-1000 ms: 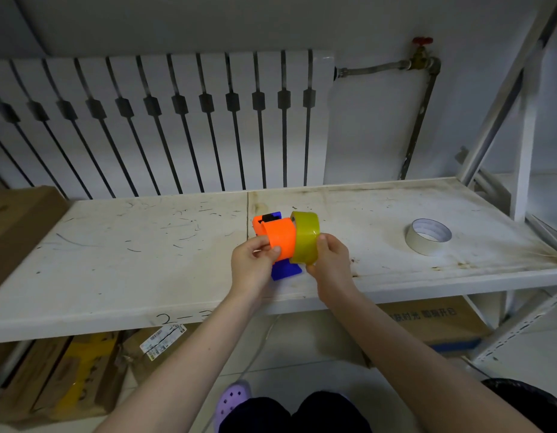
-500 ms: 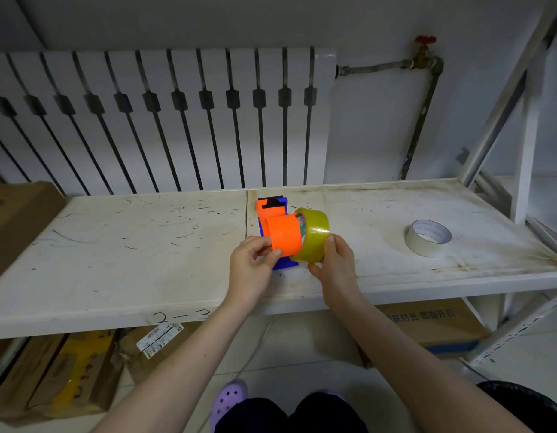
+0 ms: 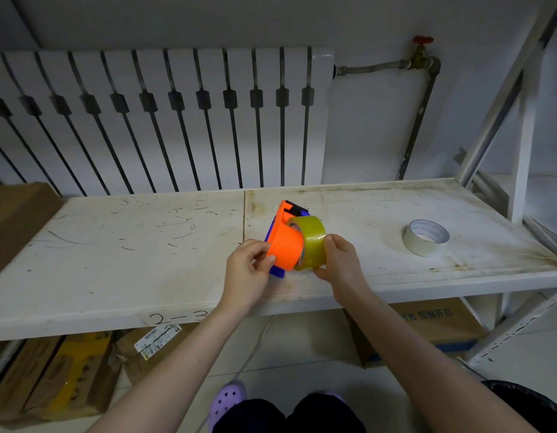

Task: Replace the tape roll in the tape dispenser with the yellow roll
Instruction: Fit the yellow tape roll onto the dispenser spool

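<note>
I hold an orange and blue tape dispenser (image 3: 285, 245) above the front of the white shelf (image 3: 115, 254). My left hand (image 3: 247, 270) grips its orange body from the left. The yellow tape roll (image 3: 311, 237) sits against the dispenser's right side, partly over the hub, tilted. My right hand (image 3: 338, 264) pinches the roll's right rim with thumb and fingers. The hub itself is hidden behind the roll.
A white tape roll (image 3: 425, 236) lies flat on the shelf to the right. A radiator (image 3: 165, 120) and a pipe with a red valve (image 3: 422, 42) stand behind. A cardboard box (image 3: 15, 220) sits at the far left, more boxes under the shelf. A rack post (image 3: 520, 151) rises at right.
The dispenser has tipped so its nose points up and away. The yellow roll has turned with it and stays pressed on the right side. Both hands shifted slightly right.
</note>
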